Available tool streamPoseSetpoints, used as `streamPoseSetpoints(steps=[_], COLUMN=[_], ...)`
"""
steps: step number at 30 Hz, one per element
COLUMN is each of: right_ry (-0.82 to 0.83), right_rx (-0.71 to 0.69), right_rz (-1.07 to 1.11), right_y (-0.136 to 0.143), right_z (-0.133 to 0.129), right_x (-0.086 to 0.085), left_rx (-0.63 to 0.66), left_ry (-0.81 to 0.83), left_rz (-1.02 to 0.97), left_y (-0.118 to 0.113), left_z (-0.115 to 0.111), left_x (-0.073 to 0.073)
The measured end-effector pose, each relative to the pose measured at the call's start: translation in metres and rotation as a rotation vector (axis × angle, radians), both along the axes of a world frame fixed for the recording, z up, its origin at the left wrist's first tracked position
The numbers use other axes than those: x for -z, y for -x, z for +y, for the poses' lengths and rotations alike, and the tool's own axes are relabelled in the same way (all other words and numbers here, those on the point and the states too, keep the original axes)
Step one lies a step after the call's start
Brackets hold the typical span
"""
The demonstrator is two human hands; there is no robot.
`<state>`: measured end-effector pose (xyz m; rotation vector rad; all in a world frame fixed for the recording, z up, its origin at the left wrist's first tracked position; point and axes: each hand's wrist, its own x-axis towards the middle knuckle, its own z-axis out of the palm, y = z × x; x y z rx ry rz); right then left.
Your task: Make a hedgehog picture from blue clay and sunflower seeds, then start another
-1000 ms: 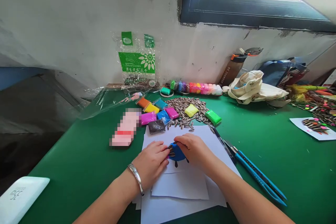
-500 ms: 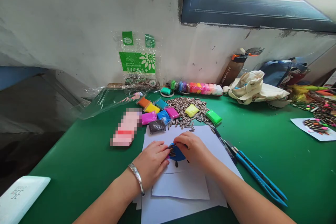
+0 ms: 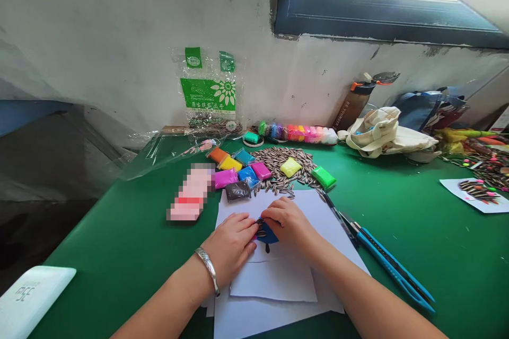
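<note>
A flat blue clay shape [image 3: 269, 234] lies on a small sheet of white paper [image 3: 274, 280], with striped sunflower seeds [image 3: 261, 233] set on its left part. A short dark piece [image 3: 268, 248] sticks out below it, and a bit of purple shows at its left edge. My left hand [image 3: 235, 243] lies flat on the paper with its fingers stretched out, fingertips at the shape's left edge. From the right, my right hand [image 3: 292, 225] reaches over the shape, thumb and finger pinched on a sunflower seed at its upper edge. Its fingers partly hide the seed and the shape's right side.
Packets of coloured clay [image 3: 237, 190] and a pile of sunflower seeds [image 3: 274, 161] lie beyond the paper. Blue-handled tweezers [image 3: 393, 265] and a pen [image 3: 338, 214] rest at right. A white device [image 3: 40, 296] sits at left. A bottle [image 3: 353, 103] stands by the wall.
My right hand has shifted slightly left over the blue clay shape and now covers more of its right side. My left hand stays in place.
</note>
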<state>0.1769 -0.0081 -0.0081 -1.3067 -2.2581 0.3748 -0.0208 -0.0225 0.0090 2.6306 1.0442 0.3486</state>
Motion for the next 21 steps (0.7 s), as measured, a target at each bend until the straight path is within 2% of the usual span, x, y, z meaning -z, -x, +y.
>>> streamPoseSetpoints(steps=[12, 21], right_ry=[0.003, 0.027], right_rx=[-0.030, 0.109], right_rz=[-0.025, -0.100], right_y=[0.0044, -0.0055], right_z=[-0.0015, -0.0029], right_x=[-0.0058, -0.0068], left_rx=[0.006, -0.003], left_ry=[0.013, 0.013], left_rz=[0.052, 0.055], left_y=[-0.0032, -0.0027], left_z=[0.0007, -0.0003], left_x=[-0.0043, -0.0028])
